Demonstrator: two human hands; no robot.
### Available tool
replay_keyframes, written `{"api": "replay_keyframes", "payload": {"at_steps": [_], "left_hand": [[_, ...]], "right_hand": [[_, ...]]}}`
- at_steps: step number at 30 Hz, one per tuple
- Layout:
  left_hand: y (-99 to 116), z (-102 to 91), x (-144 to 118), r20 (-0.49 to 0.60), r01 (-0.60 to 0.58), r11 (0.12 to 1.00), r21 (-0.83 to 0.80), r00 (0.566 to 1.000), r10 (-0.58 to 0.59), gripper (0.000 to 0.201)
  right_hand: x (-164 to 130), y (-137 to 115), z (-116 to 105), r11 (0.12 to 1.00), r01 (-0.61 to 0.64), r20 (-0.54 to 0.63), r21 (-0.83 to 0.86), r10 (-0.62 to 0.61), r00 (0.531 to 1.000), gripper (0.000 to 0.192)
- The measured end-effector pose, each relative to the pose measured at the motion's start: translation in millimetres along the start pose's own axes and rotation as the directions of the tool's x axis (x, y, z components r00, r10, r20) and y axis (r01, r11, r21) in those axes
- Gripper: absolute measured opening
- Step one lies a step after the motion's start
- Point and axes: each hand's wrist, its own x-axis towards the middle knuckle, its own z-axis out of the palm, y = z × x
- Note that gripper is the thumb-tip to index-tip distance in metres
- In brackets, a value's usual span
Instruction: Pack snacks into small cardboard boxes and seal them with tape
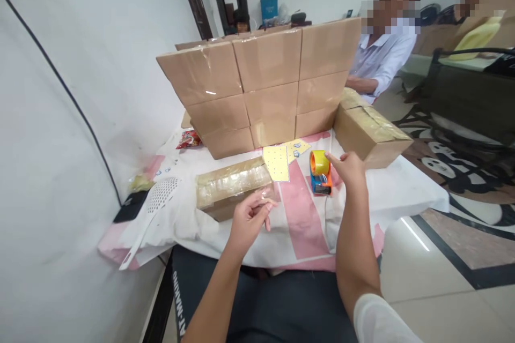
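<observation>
My left grip (250,215): curled, hold unclear | right grip (351,170): part-open, fingertip at round yellow plastic tape roll (321,162) | likely light, slick; pinch rims

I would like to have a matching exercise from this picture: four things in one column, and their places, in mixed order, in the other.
Things
1. yellow tape roll
2. white perforated long-handled plastic tool
3. shiny red packet
4. left hand

Places
A. by the lower left of the stacked brown cardboard boxes
B. at the right end of the single tape-topped brown box nearest the person
C. next to the fingertips of the right hand
D. at the table's left end

Pairs: 1-C, 2-D, 3-A, 4-B
</observation>
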Motion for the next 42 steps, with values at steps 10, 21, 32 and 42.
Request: {"api": "replay_keyframes", "payload": {"at_steps": [10,21,32,42], "left_hand": [[11.3,-9.3,-5.5,-0.001,0.028,0.999,0.04,1.0,-0.028,0.093],[-2.6,-25.0,-11.8,-0.076,0.15,0.984,0.092,0.987,-0.143,0.09],[8.1,-28.1,-21.6,-0.12,0.068,0.976,0.208,0.992,-0.043,0.091],[-6.8,-43.6,-15.4,-0.221,-0.121,0.707,0.697,0.902,0.372,0.041]], "right_hand": [[-108.4,-110.4,-49.6,0.619,0.605,0.22,0.501,-0.767,0.603,0.019],[-116.5,-129.4,-52.3,0.515,0.6,0.152,0.612,-0.821,0.551,0.018],[-134.2,-151.2,-38.7,0.365,0.742,0.385,0.562,-0.91,0.155,0.022],[-120.0,-151.7,-50.0,0.51,0.728,0.102,0.458,-0.844,0.527,0.014]]}}
